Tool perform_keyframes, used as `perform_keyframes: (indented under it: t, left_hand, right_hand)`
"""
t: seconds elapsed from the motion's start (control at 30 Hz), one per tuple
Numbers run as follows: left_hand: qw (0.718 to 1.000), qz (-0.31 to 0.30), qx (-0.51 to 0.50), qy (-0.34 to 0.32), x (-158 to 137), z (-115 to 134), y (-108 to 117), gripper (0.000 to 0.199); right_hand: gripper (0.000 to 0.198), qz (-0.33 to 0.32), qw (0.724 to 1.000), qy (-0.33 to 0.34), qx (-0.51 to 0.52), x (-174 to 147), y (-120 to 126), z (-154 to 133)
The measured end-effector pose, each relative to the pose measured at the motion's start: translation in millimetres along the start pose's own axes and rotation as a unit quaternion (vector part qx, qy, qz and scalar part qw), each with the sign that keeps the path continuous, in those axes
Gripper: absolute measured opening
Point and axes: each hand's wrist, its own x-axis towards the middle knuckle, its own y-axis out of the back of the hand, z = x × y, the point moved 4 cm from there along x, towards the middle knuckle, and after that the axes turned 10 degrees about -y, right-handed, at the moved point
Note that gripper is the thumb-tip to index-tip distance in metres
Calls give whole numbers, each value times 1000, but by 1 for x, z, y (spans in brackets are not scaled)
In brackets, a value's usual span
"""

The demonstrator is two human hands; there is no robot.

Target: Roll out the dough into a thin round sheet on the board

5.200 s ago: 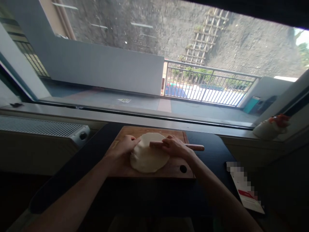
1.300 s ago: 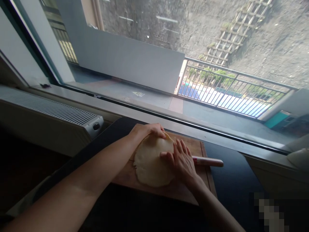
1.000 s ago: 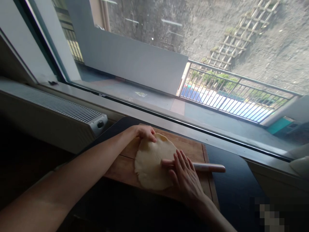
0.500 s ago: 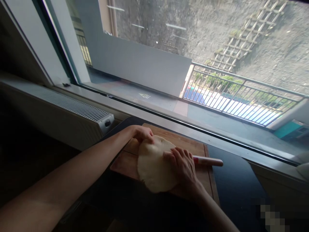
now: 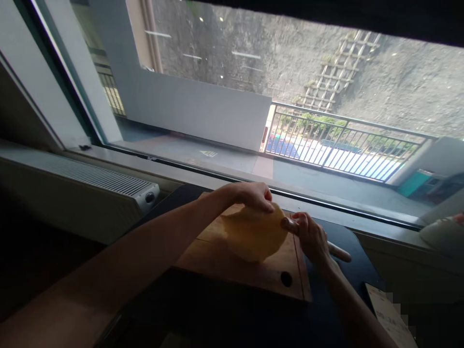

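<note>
A flat round sheet of dough hangs from my left hand, whose fingers are closed on its upper edge. Light shows through the sheet, and its lower part is over the wooden cutting board; whether it touches the wood I cannot tell. To the right, my right hand is wrapped around a wooden rolling pin. The pin's near end meets the right edge of the dough in view, and its other end sticks out past the board over the dark table.
A dark table carries the board, which has a round hole at its near right corner. The window sill runs along the far side. A white radiator stands at the left. A pale panel with digits is at lower right.
My left hand has lifted the dough off the board and moved it right. My right hand has left the dough's surface and shifted right with the rolling pin. The camera view has turned slightly.
</note>
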Motion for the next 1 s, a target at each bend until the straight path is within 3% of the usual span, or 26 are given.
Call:
perform_keyframes:
  t: [0.07,0.13,0.2,0.3,0.4,0.5,0.6,0.7,0.83,1.0]
  left_hand:
    - [996,61,-53,-46,-3,22,4,27]
    - [979,140,-132,-67,-10,25,7,28]
    - [951,215,-215,-63,-21,6,5,31]
    - [919,286,-270,0,-46,-54,-13,33]
    - [933,273,-207,111,-71,-120,-36,29]
    - [944,273,-122,140,-82,-156,-42,31]
    - [941,295,5,169,-77,-165,-38,37]
    - [913,332,118,205,-71,-163,-40,34]
    - [885,383,203,171,-71,-157,-56,28]
    - [876,408,196,165,-76,-162,-62,26]
  right_hand:
    - [35,14,1000,0,6,6,13,7]
    - [37,39,999,-15,15,15,26,11]
    - [41,67,997,-27,8,24,36,10]
    - [39,71,996,-1,-49,34,31,-3]
    - [35,20,995,21,-100,35,-2,-23]
    - [39,-63,990,26,-122,25,-53,-45]
    - [33,-106,985,61,-120,22,-99,-71]
    - [34,-54,989,70,-118,41,-122,-92]
    - [40,-49,988,62,-135,51,-128,-100]
    - [47,-122,967,177,-138,-9,-123,-95]
